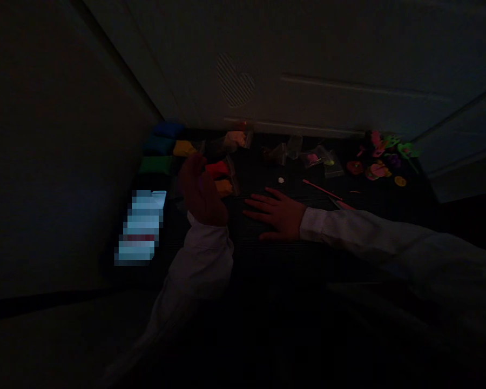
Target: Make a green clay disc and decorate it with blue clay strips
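Note:
My left hand (204, 194) is raised at the left, beside the bags of coloured clay. Its fingers are bent together, and a faint purplish patch shows at them, too dark to make out. My right hand (277, 214) lies flat on the dark ribbed surface (259, 256) with its fingers spread, holding nothing. Just beyond its fingertips sits a small white ball (281, 180). A thin pink stick (322, 189) lies past the right wrist, near a pointed tool (342, 204) partly hidden by the sleeve.
A lit phone (141, 227) lies at the left. Behind my left hand are blue (159, 144), green (155, 164), yellow (185, 148) and red packets (217, 169). Small clear bags (314, 156) line the back. Colourful flower-like pieces (378, 170) stand at the right. A pale panel (328, 108) rises behind.

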`<state>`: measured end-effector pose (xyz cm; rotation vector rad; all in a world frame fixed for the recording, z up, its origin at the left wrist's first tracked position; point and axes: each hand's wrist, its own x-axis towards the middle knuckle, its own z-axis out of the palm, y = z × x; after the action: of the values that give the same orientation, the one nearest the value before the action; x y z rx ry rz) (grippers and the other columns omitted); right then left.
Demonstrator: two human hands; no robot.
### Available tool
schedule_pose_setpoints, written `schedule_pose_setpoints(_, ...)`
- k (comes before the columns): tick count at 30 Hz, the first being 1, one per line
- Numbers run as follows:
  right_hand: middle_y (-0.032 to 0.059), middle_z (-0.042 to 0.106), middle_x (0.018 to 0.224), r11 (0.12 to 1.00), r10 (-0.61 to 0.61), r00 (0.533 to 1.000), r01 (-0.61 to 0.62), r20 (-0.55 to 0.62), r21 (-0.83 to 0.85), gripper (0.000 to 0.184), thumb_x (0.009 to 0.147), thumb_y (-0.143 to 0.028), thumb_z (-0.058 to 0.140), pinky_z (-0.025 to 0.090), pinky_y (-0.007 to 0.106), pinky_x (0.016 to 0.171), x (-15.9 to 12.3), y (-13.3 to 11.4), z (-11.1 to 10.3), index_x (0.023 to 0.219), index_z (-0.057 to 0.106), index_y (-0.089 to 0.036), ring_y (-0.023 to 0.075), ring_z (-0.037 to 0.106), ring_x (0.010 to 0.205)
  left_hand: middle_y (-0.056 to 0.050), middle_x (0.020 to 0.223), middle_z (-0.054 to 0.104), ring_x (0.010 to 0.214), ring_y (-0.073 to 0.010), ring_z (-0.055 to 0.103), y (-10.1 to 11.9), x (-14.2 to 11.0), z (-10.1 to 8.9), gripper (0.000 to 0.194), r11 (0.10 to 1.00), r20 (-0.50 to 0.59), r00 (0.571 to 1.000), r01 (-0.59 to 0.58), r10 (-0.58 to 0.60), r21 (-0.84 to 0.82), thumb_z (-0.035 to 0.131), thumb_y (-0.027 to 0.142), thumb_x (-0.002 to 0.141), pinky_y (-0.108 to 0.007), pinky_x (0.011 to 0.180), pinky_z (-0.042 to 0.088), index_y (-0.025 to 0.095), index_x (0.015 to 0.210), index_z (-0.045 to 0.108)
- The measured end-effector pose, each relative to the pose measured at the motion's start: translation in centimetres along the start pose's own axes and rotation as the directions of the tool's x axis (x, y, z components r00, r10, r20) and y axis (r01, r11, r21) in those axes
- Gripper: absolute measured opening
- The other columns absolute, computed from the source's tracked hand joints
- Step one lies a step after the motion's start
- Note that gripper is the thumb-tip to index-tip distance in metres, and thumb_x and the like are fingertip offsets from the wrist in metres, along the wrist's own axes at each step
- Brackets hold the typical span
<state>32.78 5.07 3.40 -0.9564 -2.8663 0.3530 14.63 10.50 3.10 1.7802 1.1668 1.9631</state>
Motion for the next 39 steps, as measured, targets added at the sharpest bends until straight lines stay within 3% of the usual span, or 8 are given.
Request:
schedule_pose_setpoints(4,0.0130,0.034,0.136,0.977,0.113,0.992,-0.100,-0.062,0.187,0.061,0.082,-0.049,0.035,0.019,0.047,0.103,-0.5,0.5,-2.3,0.131,0.029,-0.014,0.0227,0.031,0.125,-0.009,0.113,0.050,0.105,-0.0184,0.050,-0.4,-0.1,-0.1,0.035,0.999,0.028,0.999,0.015,-0.016,0.031,0.036,0.032,0.087,-0.037,0.090,0.041,0.018,0.119,0.041)
schedule_pose_setpoints(7,0.0093,0.048,0.125,0.900,0.358,0.903,-0.266,-0.237,0.346,0.046,0.087,-0.039,0.029,0.035,0.036,0.096,-2.4,0.9,-4.2,0.125,0.039,-0.015,0.0153,0.044,0.115,-0.009,0.112,0.050,0.104,-0.0186,0.051,-0.6,-0.3,-0.1,0.037,0.999,0.043,0.999,0.013,-0.016,0.048,0.042,0.032,0.084,-0.036,0.090,0.041,0.019,0.119,0.041)
schedule_pose_setpoints(15,0.0114,0.048,0.125,0.801,0.597,0.783,-0.594,-0.175,0.075,0.049,0.081,-0.042,0.041,0.033,0.045,0.092,-6.1,-0.9,-1.1,0.120,0.047,-0.014,0.0270,0.042,0.111,-0.010,0.112,0.051,0.102,-0.0195,0.051,1.2,-0.6,0.8,0.041,0.996,0.196,0.980,-0.024,0.008,0.081,0.050,0.021,0.079,-0.036,0.089,0.042,0.017,0.118,0.042)
schedule_pose_setpoints(22,0.0113,0.050,0.121,0.771,0.632,0.755,-0.589,-0.175,0.241,0.037,0.076,-0.037,0.049,0.028,0.048,0.092,-5.0,-1.6,-0.7,0.107,0.054,-0.017,0.0276,0.041,0.111,-0.010,0.109,0.051,0.095,-0.0187,0.053,2.2,-0.7,0.9,0.042,0.994,0.230,0.973,-0.026,0.000,0.109,0.051,0.018,0.076,-0.036,0.084,0.044,0.016,0.117,0.043)
schedule_pose_setpoints(30,0.0024,0.064,0.085,0.726,0.605,0.791,-0.499,-0.094,0.474,0.020,0.074,-0.023,0.053,0.047,0.028,0.067,-4.8,0.5,-2.0,0.093,0.055,-0.018,0.0137,0.060,0.074,-0.008,0.108,0.053,0.093,-0.0164,0.054,2.9,-0.5,1.6,0.039,0.989,0.305,0.943,0.149,-0.137,-0.019,0.051,0.022,0.077,-0.033,0.082,0.044,0.019,0.115,0.044)
schedule_pose_setpoints(32,0.0001,0.064,0.087,0.719,0.589,0.801,-0.459,-0.107,0.522,0.019,0.075,-0.023,0.054,0.047,0.026,0.068,-4.8,0.8,-2.9,0.093,0.055,-0.019,0.0117,0.060,0.076,-0.006,0.103,0.056,0.089,-0.0148,0.055,3.5,-0.3,2.1,0.037,0.923,0.431,0.838,0.383,-0.336,-0.026,0.053,0.027,0.076,-0.031,0.082,0.045,0.021,0.112,0.046)
schedule_pose_setpoints(35,0.0017,0.063,0.092,0.762,0.585,0.743,-0.364,-0.326,0.536,0.016,0.076,-0.024,0.053,0.046,0.030,0.078,-5.1,0.8,-4.4,0.091,0.056,-0.020,0.0134,0.058,0.086,-0.007,0.085,0.061,0.073,-0.0155,0.059,4.6,-0.1,3.1,0.033,0.692,0.604,0.517,0.717,-0.607,0.082,0.049,0.040,0.077,-0.032,0.069,0.050,0.016,0.100,0.053)
schedule_pose_setpoints(39,0.0048,0.062,0.097,0.917,0.390,0.655,-0.211,-0.648,0.338,0.015,0.077,-0.016,0.049,0.041,0.038,0.089,-5.6,0.5,-4.7,0.089,0.057,-0.021,0.0170,0.053,0.102,-0.013,0.073,0.064,0.063,-0.0214,0.063,5.5,-0.1,4.6,0.053,0.339,0.796,0.137,0.937,-0.589,0.089,0.036,0.055,0.078,-0.039,0.059,0.052,0.008,0.085,0.060)
